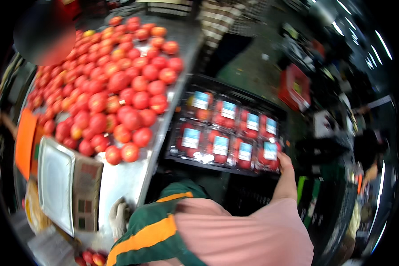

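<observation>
My right hand (284, 162) reaches out to the black crate (235, 91) and grips the right edge of a wrapped pack of tomatoes (268, 155) in the crate's near right corner. Several more labelled packs (220, 146) fill the crate in two rows. My left hand (119, 216), in a pale glove, rests on the metal table (124, 177) beside the scale (68, 188), holding nothing. A big heap of loose red tomatoes (111, 88) covers the table beyond it.
A flat orange thing (25, 142) lies at the table's left edge. A few tomatoes (89, 258) sit at the bottom left. A red crate (295, 86) stands on the floor to the right. Another person (371, 155) stands at the far right.
</observation>
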Demonstrator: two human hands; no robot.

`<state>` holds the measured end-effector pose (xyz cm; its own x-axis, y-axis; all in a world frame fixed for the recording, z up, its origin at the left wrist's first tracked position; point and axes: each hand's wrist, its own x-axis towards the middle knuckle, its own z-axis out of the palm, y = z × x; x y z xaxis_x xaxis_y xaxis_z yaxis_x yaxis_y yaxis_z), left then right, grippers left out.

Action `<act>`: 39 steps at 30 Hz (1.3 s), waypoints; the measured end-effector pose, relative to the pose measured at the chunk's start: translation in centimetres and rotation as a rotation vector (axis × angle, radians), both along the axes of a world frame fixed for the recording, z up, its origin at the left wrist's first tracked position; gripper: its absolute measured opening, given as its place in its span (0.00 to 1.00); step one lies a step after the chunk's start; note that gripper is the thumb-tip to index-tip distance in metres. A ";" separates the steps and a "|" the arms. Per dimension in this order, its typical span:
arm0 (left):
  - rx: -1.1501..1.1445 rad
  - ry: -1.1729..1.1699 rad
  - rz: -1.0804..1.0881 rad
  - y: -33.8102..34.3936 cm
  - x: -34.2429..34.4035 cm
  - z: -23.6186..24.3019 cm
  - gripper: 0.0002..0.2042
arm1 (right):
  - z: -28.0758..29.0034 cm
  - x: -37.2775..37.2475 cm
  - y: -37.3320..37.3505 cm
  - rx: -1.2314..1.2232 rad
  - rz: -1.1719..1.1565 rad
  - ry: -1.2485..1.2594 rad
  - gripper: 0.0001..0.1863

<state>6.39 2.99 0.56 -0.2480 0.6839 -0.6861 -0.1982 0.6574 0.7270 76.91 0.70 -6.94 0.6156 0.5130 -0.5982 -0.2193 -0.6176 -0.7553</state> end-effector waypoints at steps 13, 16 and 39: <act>0.101 0.029 0.080 -0.3 -0.2 0.4 0.15 | 9.1 -32.3 26.0 0.726 0.857 -0.450 0.09; 0.061 -0.030 0.168 -1.6 -0.3 0.5 0.15 | 9.9 -39.5 30.2 0.948 1.094 -0.555 0.10; 0.125 0.122 0.193 -2.7 -0.9 1.1 0.17 | 10.3 -63.7 35.0 1.049 1.628 -1.361 0.21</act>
